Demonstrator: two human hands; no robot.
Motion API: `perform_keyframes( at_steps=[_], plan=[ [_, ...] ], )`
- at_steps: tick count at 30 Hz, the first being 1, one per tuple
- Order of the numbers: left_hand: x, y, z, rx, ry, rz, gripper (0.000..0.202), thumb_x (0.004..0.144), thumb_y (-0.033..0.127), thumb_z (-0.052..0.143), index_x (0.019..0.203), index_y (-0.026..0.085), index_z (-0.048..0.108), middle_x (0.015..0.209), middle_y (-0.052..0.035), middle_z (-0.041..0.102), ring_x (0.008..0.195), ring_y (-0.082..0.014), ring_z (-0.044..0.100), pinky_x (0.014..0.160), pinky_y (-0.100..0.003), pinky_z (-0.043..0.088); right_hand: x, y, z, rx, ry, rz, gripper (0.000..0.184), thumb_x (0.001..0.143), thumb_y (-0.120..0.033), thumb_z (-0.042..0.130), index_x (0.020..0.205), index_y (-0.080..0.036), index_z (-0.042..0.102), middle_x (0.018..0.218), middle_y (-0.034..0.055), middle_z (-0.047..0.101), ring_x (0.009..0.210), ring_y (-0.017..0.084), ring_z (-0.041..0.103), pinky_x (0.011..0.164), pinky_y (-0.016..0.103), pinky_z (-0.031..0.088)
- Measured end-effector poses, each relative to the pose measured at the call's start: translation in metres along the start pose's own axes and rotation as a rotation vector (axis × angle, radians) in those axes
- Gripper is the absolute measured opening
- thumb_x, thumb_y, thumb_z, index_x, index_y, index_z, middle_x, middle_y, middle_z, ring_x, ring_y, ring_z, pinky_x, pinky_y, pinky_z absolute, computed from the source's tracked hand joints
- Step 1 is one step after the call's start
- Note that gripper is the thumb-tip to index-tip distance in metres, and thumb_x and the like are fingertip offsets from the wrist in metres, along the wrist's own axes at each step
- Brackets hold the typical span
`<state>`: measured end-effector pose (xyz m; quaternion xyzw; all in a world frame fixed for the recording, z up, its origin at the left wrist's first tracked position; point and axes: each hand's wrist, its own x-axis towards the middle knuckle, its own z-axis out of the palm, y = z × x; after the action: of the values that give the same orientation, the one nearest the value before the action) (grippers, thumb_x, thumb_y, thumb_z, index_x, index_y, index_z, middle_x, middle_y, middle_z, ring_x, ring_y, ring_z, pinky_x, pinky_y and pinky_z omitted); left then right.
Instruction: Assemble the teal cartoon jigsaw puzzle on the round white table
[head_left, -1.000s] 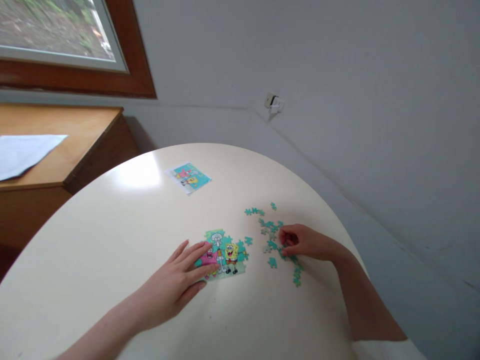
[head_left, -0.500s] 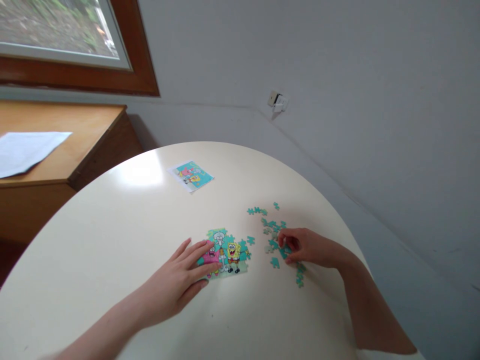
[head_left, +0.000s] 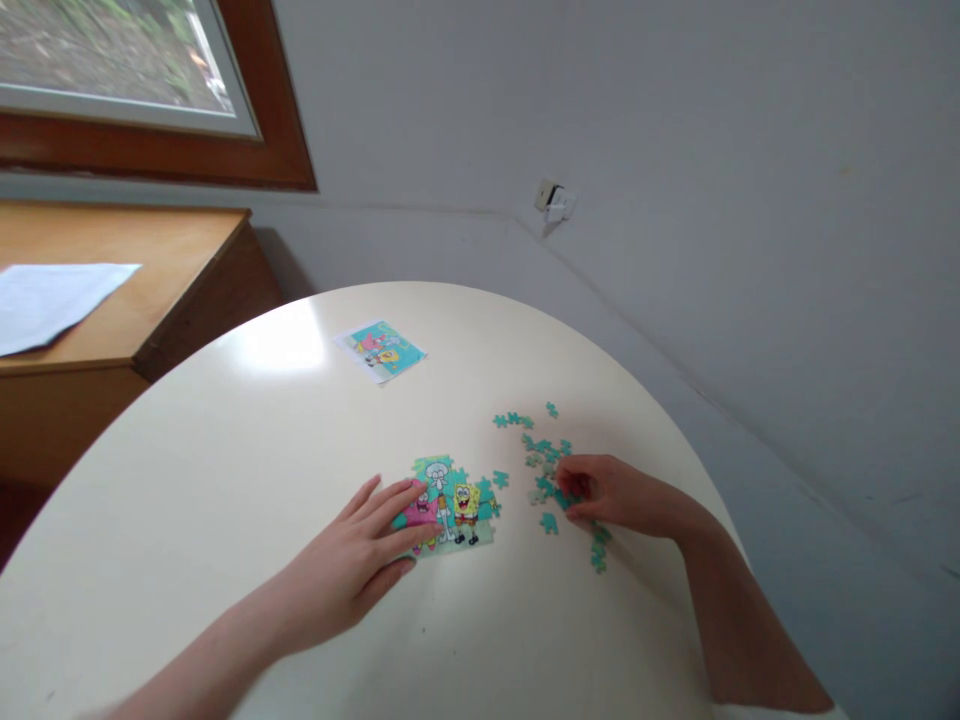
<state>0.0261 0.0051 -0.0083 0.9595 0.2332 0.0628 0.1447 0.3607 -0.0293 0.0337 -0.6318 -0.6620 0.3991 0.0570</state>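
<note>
I count one joined puzzle (head_left: 465, 512), one card (head_left: 384, 351), perhaps twenty loose pieces (head_left: 550, 524).

Two bare arms reach in from the lower corners, seen from the wearer's own viewpoint. The bare left forearm (head_left: 214, 655) slants up from the bottom left, its wrist nearly straight. The bare left hand (head_left: 367, 550) lies palm down and flattened, fingers long and slightly fanned, pointing up and to the right, the thumb lowest and set a little apart. The bare right forearm (head_left: 750, 620) rises steeply from the bottom right and bends leftward at the wrist. The bare right hand (head_left: 619, 492) points left, fingers curled inward, the thumb below the index finger with a shadowed hollow between them.
</note>
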Motion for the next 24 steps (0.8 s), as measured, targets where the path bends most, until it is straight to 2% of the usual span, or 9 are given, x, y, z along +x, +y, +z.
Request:
perform_keyframes(
  at_steps=[6,13,18,21,24],
  plan=[
    [-0.0001,-0.0001,0.0014,-0.013,0.004,0.000,0.040,0.091,0.026,0.038,0.130,0.036,0.042,0.143,-0.0016,0.034,0.132,-0.0229,0.029,0.108,-0.052,0.023,0.0029,0.0044,0.0016,0.043,0.029,0.036,0.024,0.062,-0.022,0.062,0.085,-0.018,0.059,0.064,-0.0029,0.048,0.061,0.012,0.046,0.058,0.024,0.038],
    [-0.0006,0.0000,0.0005,0.008,0.011,0.007,0.041,0.091,0.025,0.038,0.131,0.035,0.041,0.143,-0.0025,0.034,0.132,-0.0230,0.029,0.108,-0.052,0.023,0.0028,0.0033,0.0030,0.006,0.083,0.032,0.018,0.059,-0.019,0.062,0.077,-0.017,0.057,0.069,-0.0014,0.052,0.063,0.013,0.047,0.059,0.024,0.038],
    [-0.0005,0.0008,0.0002,0.006,0.008,0.004,0.041,0.091,0.026,0.038,0.131,0.035,0.040,0.143,-0.0020,0.033,0.132,-0.0230,0.029,0.107,-0.052,0.024,0.0023,-0.0016,0.0033,0.019,0.094,-0.013,0.010,0.068,-0.026,0.057,0.069,-0.018,0.052,0.067,-0.0012,0.053,0.063,0.013,0.047,0.061,0.026,0.039],
    [-0.0006,0.0009,-0.0001,-0.003,-0.009,-0.006,0.041,0.091,0.026,0.037,0.131,0.036,0.039,0.144,-0.0017,0.032,0.132,-0.0232,0.028,0.107,-0.053,0.023,0.0048,-0.0014,0.0049,0.036,0.189,-0.095,0.013,0.070,-0.029,0.058,0.067,-0.018,0.051,0.069,0.0002,0.054,0.066,0.014,0.048,0.066,0.028,0.040],
    [-0.0004,0.0013,-0.0005,-0.011,-0.011,-0.007,0.042,0.091,0.026,0.038,0.132,0.036,0.039,0.143,-0.0022,0.033,0.132,-0.0232,0.029,0.107,-0.053,0.023,0.0090,-0.0029,0.0098,0.157,0.328,-0.162,0.019,0.071,-0.036,0.060,0.069,-0.019,0.051,0.070,0.0016,0.055,0.070,0.015,0.051,0.071,0.030,0.043]
  ],
)
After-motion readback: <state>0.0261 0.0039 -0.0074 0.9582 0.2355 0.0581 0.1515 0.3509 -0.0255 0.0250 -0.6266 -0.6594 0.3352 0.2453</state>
